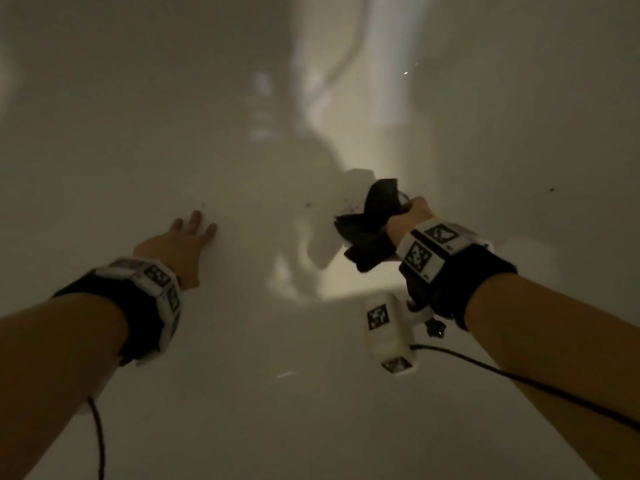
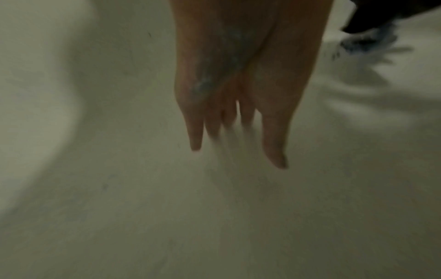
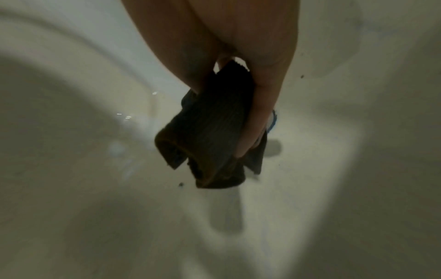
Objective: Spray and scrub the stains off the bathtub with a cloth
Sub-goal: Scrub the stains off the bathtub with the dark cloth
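The white bathtub (image 1: 242,393) fills the head view, dimly lit. My right hand (image 1: 414,216) grips a bunched dark cloth (image 1: 372,226) and holds it just above the tub floor; the cloth (image 3: 210,136) hangs from my fingers (image 3: 257,120) in the right wrist view. Dark stain specks (image 1: 307,204) lie just left of the cloth, with another speck (image 3: 180,184) beside its lower edge. My left hand (image 1: 180,240) reaches forward with straight fingers (image 2: 274,147) over the tub floor and holds nothing. A small speck (image 1: 202,204) sits beyond its fingertips.
A further dark mark (image 1: 551,190) shows on the tub wall at the right. The tub wall curves up on the left (image 2: 35,94). Cables trail from both wrist cameras (image 1: 519,375). No spray bottle is in view.
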Motion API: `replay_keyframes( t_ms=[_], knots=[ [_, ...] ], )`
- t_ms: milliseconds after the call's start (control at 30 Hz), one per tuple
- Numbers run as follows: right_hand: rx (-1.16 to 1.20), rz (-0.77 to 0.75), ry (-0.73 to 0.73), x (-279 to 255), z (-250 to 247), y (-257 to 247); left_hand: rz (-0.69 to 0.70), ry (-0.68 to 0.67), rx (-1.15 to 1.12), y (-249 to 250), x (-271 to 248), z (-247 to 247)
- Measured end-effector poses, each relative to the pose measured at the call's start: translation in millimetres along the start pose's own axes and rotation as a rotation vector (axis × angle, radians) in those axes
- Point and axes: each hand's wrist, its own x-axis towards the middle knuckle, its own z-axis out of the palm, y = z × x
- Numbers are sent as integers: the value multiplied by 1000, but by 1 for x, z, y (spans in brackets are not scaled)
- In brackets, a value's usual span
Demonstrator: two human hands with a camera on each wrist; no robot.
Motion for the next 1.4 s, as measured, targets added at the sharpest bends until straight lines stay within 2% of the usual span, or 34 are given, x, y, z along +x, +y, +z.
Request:
replay_keyframes(
  t_ms=[67, 133, 233, 333, 433, 600, 767, 867, 967, 1067, 1133, 1200, 1300, 1400],
  knots=[
    [-70, -115, 36, -17, -9, 4, 23, -44, -54, 15, -20, -29],
    [-113, -212, 61, -48, -22, 0, 130, 4, -203, 32, -51, -55],
    [-175, -348, 63, -97, -41, -12, 233, 148, -638, 64, -105, -86],
    [-123, -450, 46, -152, -57, -28, 359, 155, -1054, 96, -166, -112],
    [-77, -523, -36, -202, -81, -40, 457, 131, -1246, 116, -225, -133],
    [-33, -673, -90, -276, -116, -38, 500, 300, -1206, 113, -293, -138],
    [272, -608, -91, -325, -125, -39, 579, 558, -1100, 83, -355, -128],
    [69, -707, -125, -360, -120, -46, 646, 600, -913, 61, -403, -117],
    [-94, -745, -113, -406, -114, -63, 656, 648, -881, 40, -453, -113],
    [-125, -784, -62, -458, -123, -99, 603, 774, -910, 16, -506, -127],
    [-65, -827, -72, -495, -134, -126, 569, 860, -908, -1, -539, -143],
    [-4, -862, -90, -534, -146, -151, 543, 884, -896, -19, -572, -163],
    [29, -936, -74, -587, -162, -185, 522, 833, -835, -47, -616, -187],
    [31, -994, -43, -640, -173, -213, 571, 829, -813, -67, -659, -201]
  ],
)
